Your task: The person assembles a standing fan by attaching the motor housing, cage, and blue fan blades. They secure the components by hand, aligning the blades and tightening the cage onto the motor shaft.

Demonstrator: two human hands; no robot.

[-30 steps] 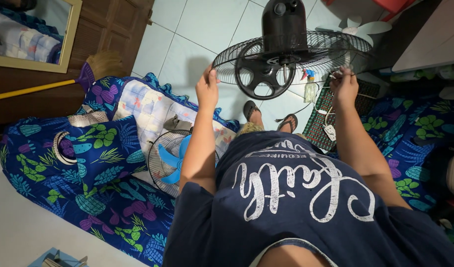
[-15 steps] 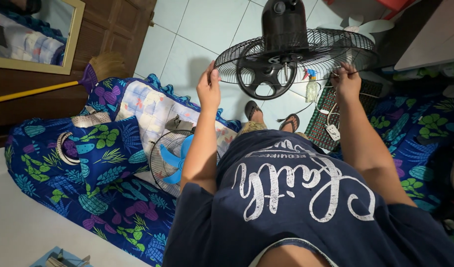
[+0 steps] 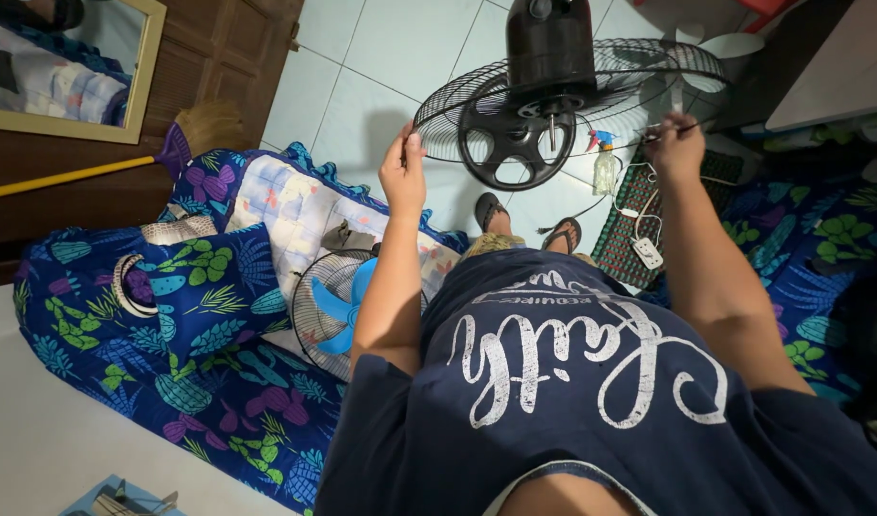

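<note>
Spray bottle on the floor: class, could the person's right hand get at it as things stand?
Probably yes. The spray bottle stands just below the right hand, with only thin white cords beside it; but that hand now grips the fan guard rim.

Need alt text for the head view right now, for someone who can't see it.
Seen from above, a person's left hand and right hand grip opposite edges of a black wire fan guard with its motor housing, held over a tiled floor. A small blue-bladed fan lies on floral bedding to the left.

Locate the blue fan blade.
Head view, lower left of centre: the blue fan blade lies under a wire grille on the patterned bedding, beside the left forearm.
</note>
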